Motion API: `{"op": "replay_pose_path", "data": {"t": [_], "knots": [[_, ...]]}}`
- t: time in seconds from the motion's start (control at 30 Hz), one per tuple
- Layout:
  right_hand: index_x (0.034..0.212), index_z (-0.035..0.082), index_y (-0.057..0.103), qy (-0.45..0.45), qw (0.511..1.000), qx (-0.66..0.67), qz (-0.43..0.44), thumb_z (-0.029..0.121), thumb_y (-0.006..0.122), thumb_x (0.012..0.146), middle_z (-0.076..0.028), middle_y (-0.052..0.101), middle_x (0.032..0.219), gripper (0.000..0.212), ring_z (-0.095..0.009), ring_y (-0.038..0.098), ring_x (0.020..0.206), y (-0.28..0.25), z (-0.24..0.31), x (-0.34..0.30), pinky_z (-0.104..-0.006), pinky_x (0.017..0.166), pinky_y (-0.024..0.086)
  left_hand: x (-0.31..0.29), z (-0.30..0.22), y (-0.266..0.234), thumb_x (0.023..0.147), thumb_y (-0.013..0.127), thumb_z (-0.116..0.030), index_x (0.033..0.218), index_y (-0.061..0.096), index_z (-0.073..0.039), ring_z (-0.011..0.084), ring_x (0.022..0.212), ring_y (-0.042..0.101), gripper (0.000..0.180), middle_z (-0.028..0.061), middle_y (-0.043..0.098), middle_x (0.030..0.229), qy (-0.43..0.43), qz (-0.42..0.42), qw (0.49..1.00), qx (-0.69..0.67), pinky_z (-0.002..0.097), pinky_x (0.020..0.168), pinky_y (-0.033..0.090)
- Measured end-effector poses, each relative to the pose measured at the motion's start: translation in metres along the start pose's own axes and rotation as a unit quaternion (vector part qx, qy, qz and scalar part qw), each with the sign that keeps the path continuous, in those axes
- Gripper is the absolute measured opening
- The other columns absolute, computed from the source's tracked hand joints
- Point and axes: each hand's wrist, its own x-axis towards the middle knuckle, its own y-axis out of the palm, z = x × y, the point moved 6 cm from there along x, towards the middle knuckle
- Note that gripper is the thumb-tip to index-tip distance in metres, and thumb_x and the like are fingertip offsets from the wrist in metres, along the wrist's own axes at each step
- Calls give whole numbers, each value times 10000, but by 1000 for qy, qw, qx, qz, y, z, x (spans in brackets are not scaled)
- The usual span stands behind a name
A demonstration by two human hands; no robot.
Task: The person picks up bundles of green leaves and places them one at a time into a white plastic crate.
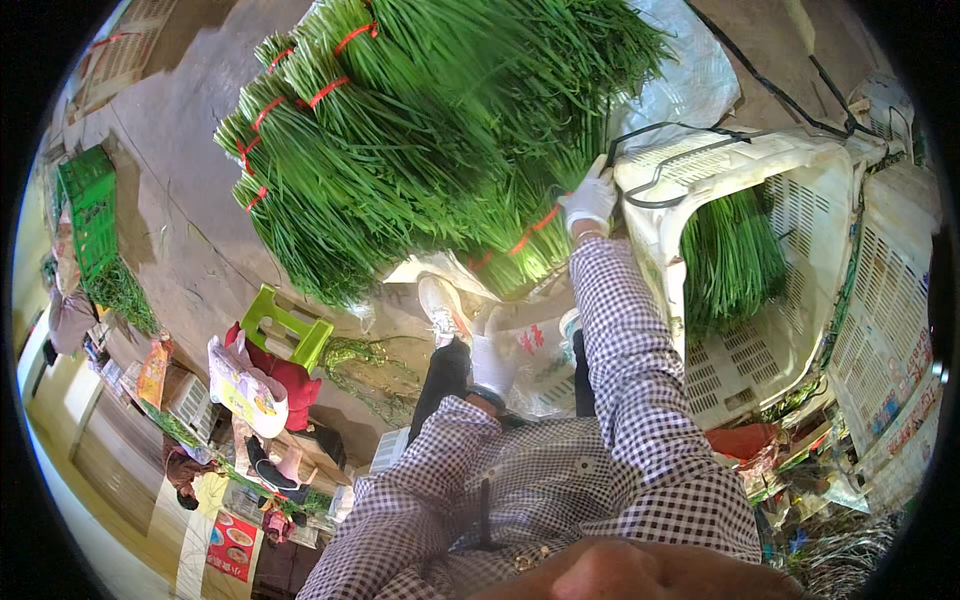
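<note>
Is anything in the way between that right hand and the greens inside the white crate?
Yes: the rim of the crate stands just right of the right hand, between it and the greens inside. A black strap also crosses the crate's corner there. Nothing visible blocks the hand from the pile on its left.

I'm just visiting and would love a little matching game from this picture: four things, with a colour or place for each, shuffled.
Things:
1. Stool
2. Right hand
3. Ties
4. Left hand

Colour or place:
A. Red, around the green bundles
B. Beside a white shoe
C. Lime green
D. Between the green bundles and a white crate

Right pairs: 1-C, 2-D, 3-A, 4-B.
</note>
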Motion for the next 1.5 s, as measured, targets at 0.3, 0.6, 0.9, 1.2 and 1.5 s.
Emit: {"op": "replay_pose_path", "data": {"t": [0.3,0.6,0.9,1.2,1.5], "knots": [[1491,94,274,1,1000,20,-15,371,830,679,-140,523,1310,1022,-291,547,1171,1,1,2,-442,952,458,11,26,-13,745,654,8,1319,490,-42,350,1169,515,598,206,424,1357,-11,-24,999,31,393,987,449],[1273,53,486,-59,990,-97,-80,372,837,638,-120,501,1333,793,-293,462,1244,-54,26,-54,-425,1050,359,52,-6,11,813,622,16,1274,517,-10,225,1074,574,474,149,507,1291,-4,-19,1000,1,339,955,470],[1174,-25,579,-65,711,632,301,-3,717,778,-83,669,1023,419,-153,654,897,-57,-33,-199,-272,800,546,40,-50,24,953,555,-474,1398,432,-61,261,1215,546,619,158,499,1394,-429,264,650,-569,407,1040,446],[1083,47,648,-177,904,388,15,204,793,763,-83,672,973,385,-198,659,887,-190,-35,-285,-308,772,518,9,-60,-6,934,600,-262,1263,540,-3,272,1013,654,424,141,654,1157,-300,263,694,-600,426,905,536],[934,17,595,-33,853,512,95,178,692,864,-90,649,807,201,-172,638,654,-177,-71,-337,-303,595,505,-33,-124,-59,847,616,-2,1358,417,12,219,1020,629,549,113,623,1160,-225,238,776,-539,344,922,507]]}}
